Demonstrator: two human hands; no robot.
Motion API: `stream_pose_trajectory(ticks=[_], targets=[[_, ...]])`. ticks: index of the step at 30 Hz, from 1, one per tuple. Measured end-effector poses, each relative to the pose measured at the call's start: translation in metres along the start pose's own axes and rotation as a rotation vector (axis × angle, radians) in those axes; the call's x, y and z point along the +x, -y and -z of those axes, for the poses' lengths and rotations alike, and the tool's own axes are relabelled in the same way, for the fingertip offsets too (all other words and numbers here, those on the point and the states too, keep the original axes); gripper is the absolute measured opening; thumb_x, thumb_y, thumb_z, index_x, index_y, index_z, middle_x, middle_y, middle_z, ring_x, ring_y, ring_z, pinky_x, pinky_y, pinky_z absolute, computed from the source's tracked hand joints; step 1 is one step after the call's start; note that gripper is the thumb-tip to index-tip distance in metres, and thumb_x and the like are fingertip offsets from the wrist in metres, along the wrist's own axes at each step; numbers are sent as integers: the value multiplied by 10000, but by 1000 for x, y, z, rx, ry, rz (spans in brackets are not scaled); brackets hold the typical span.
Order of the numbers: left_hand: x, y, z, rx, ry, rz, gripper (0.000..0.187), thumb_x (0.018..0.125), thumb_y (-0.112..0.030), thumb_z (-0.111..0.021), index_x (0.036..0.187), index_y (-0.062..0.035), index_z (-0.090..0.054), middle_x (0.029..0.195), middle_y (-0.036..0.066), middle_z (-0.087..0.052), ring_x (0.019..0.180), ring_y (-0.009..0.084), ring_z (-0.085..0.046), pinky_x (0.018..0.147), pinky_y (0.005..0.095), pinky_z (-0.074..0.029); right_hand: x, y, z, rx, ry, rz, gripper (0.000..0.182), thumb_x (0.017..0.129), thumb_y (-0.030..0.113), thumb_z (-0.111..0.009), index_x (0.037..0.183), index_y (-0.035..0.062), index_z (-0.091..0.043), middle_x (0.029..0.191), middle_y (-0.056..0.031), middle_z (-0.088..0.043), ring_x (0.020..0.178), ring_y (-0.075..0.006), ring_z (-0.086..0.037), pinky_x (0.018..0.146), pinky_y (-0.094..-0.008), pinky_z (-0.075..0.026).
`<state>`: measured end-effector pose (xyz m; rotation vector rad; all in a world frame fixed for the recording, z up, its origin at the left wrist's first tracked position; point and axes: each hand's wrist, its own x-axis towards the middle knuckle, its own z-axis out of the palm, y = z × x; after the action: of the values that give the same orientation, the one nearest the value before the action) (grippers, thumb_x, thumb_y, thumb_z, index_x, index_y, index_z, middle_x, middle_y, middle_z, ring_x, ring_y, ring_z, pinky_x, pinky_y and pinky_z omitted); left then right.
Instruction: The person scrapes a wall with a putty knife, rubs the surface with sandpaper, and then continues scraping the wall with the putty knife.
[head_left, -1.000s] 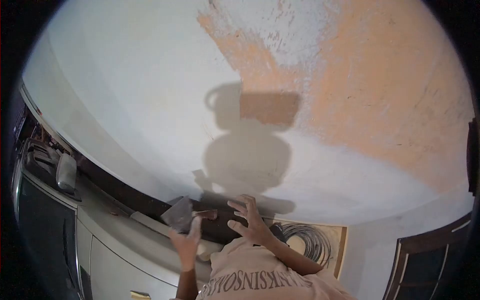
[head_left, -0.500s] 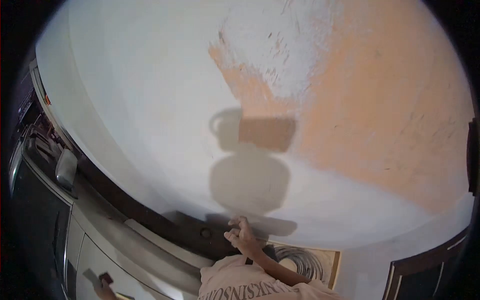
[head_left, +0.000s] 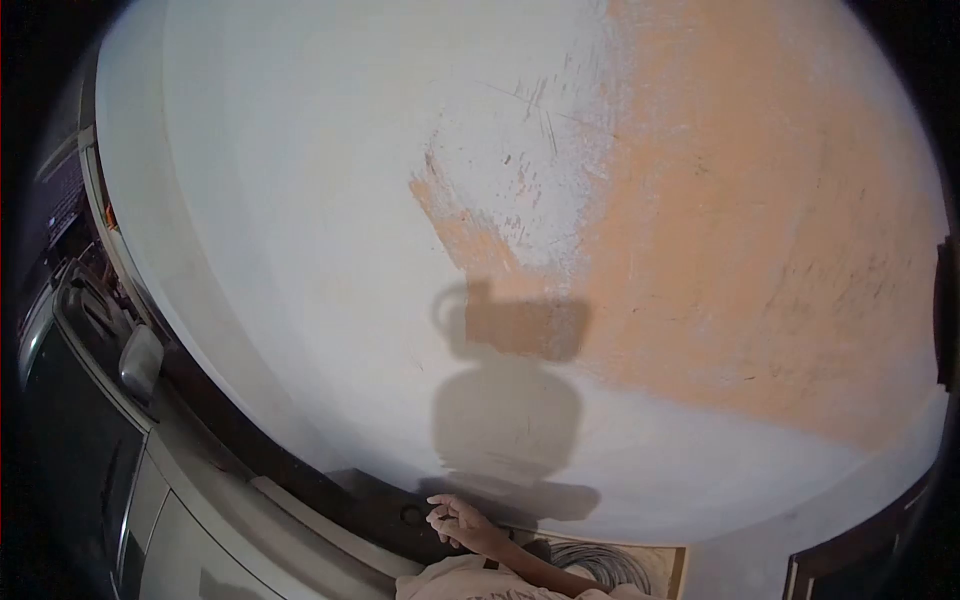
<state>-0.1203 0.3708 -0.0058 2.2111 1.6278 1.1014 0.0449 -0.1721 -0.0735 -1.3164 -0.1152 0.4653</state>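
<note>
My right hand (head_left: 460, 522) is at the bottom middle, reaching in from the right with its fingers loosely bent and apart. Nothing shows in it. Just beyond the hand rises a wall (head_left: 300, 200), white on the left and peach-orange on the right. A rough, scraped-looking patch (head_left: 520, 185) lies where the two colours meet, with dark streaks across it. The shadow of my head and shoulders falls on the wall below that patch. My left hand is out of the picture.
A silver car (head_left: 210, 535) with a side mirror (head_left: 143, 360) stands close along the left. Coiled wire or cable (head_left: 605, 562) lies by a wooden-edged board (head_left: 682, 570) at the bottom. A dark framed panel (head_left: 860, 550) is at lower right.
My view has tilted up, so the wall sits lower in it. My left hand, holding a small dark-red object at lower left, has left the view. My right hand has shifted slightly left.
</note>
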Motion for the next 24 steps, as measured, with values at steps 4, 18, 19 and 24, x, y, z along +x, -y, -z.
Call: stream_pose_trajectory(ticks=[4, 18, 19, 24], targets=[[-11, -71, -3, 116, -119, -280, 369, 783, -45, -473, 1139, 53, -480, 1048, 203, -554, 947, 274, -549, 838, 339, -415, -5, -7, 3, -37, 29, 163, 535, 866, 190, -511, 1311, 53, -246, 1170, -137, -415, 970, -176, -488, 739, -285, -436], [-323, -433, 85, -1384, 1261, -899, 650, 839, -136, -499, 1348, 1, -117, 1110, 153, -416, 886, 202, -455, 784, 295, -420, -47, 129, -16, -129, -224, 529, 647, 829, 142, -560, 1343, 34, -182, 1273, -187, -330, 1160, -281, -398, 952, -378, -348], [-328, -440, 95, -1443, 1371, -832, 659, 827, -116, -532, 1332, 22, -130, 1129, 163, -433, 907, 196, -495, 769, 281, -447, -46, 129, -12, -86, -261, 525, 636, 825, 142, -551, 1339, 30, -192, 1207, -171, -376, 1065, -249, -439, 853, -341, -384], [-327, -447, 78, -1605, 1662, -780, 725, 832, -438, -476, 1333, 9, -201, 1214, 202, -412, 892, 217, -573, 645, 330, -544, -52, 134, -5, 519, -195, 455, 560, 828, 180, -492, 1311, 22, -257, 918, -113, -508, 643, -143, -518, 473, -242, -416]])
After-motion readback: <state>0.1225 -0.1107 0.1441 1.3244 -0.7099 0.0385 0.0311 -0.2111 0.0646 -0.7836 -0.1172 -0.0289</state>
